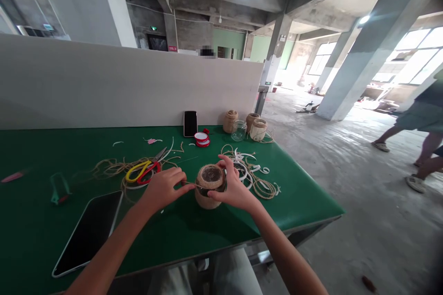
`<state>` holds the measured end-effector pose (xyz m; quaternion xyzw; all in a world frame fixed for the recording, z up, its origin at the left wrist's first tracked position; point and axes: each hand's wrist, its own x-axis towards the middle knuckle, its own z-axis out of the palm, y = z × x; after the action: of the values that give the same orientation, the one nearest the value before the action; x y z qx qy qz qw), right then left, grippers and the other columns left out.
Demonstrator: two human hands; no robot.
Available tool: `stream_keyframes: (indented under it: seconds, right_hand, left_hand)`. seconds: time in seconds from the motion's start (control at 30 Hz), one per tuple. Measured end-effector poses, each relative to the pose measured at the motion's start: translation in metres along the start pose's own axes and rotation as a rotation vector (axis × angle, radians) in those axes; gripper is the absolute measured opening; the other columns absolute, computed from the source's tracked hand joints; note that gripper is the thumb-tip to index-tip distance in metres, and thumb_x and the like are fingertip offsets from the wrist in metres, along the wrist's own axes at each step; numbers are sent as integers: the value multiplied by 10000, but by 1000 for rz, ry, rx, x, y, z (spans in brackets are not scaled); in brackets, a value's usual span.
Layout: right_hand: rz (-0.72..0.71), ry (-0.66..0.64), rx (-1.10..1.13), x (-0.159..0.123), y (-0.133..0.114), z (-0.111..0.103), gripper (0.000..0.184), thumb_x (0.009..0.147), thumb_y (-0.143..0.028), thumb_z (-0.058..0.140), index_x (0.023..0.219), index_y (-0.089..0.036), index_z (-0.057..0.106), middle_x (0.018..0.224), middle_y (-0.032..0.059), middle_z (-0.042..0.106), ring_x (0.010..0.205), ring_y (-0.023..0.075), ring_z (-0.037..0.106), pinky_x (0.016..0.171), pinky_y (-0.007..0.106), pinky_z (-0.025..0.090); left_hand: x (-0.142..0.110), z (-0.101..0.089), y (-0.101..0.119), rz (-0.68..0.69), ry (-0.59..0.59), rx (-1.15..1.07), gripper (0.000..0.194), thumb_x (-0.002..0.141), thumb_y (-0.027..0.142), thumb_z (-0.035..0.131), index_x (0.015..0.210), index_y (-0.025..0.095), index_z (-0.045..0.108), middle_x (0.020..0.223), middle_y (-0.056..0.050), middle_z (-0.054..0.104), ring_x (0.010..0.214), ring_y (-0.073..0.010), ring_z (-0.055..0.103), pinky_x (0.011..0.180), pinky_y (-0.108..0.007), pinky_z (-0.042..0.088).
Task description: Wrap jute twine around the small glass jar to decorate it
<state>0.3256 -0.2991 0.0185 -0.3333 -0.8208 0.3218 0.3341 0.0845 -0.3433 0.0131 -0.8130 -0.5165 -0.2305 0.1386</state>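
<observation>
One jar between left fingers pinched on twine, right fingers spread around it

2 hands | 5 jars | 1 tablet | 1 phone

Phone near white partition, tablet lying flat

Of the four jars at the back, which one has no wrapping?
The clear glass jar, second from left; its three neighbours look covered.
</observation>
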Motion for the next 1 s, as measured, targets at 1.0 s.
stream_keyframes:
  seconds: [1.0]
  right_hand:
    - [38,178,-141,2,-2,15,1024,608,-456,758,1403,-269,139,1187,88,476,1126,296,465,1037,521,253]
  left_hand:
    - [-2,-1,0,-51,30,-73,369,898,446,457,665,182,567,645,1,566,607,-118,533,563,-240,339]
